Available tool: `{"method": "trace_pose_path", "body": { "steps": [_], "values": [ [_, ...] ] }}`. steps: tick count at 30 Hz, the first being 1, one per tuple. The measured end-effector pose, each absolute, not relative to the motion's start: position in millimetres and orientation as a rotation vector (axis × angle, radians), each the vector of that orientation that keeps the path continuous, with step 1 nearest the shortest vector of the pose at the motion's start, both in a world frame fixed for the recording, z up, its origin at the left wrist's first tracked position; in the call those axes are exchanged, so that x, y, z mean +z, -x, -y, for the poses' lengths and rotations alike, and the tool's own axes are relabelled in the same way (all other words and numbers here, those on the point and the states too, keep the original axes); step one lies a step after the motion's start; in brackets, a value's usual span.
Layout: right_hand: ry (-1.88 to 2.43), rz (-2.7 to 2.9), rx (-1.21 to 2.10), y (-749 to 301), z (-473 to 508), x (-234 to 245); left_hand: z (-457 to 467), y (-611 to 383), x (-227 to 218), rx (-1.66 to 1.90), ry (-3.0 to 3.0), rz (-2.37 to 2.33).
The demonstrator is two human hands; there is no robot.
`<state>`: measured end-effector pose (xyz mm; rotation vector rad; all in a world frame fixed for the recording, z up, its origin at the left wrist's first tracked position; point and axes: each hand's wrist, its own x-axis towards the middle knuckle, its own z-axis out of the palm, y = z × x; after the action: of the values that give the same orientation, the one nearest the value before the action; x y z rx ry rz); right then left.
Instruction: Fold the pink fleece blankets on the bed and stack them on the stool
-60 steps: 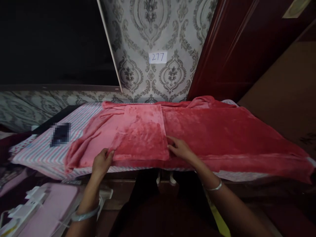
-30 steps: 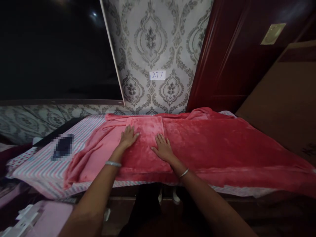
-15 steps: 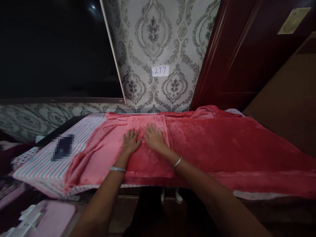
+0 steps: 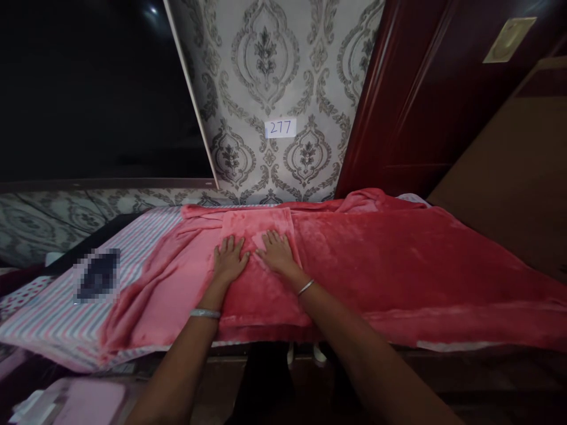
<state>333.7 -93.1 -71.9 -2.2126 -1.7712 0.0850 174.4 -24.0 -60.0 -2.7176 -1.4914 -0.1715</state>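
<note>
A plush red blanket (image 4: 376,260) lies spread over a long table or bench, with a folded, lighter panel in its middle. My left hand (image 4: 231,258) rests flat on that folded part, fingers apart. Beside it, to the right, my right hand (image 4: 275,250) also presses flat with spread fingers. Neither hand grasps anything. To the left of my hands the blanket's pinker side shows, with loose wrinkles along its left edge. A bunched ridge of blanket runs along the back.
Under the blanket is a striped cloth (image 4: 137,242), with a blurred dark item (image 4: 97,275) on its left part. Behind stand a large black screen (image 4: 97,94), a patterned wall with a paper label (image 4: 280,128), and a dark red door (image 4: 407,88). A pink stool (image 4: 91,401) sits low left.
My hands have slid slightly toward me over the folded part, still flat. The camera view has shifted a little.
</note>
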Motion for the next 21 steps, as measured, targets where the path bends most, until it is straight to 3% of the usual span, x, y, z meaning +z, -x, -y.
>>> {"method": "trace_pose_path", "body": {
  "steps": [13,21],
  "values": [
    [2.375,1.541,0.092,-361.4,124.0,-75.1,20.8,-174.9,-57.5,-0.111,2.764,1.548],
    [2.361,1.520,0.107,-359.2,122.9,-76.7,-41.7,-191.3,-13.6,-0.204,2.823,1.649]
  ]
}}
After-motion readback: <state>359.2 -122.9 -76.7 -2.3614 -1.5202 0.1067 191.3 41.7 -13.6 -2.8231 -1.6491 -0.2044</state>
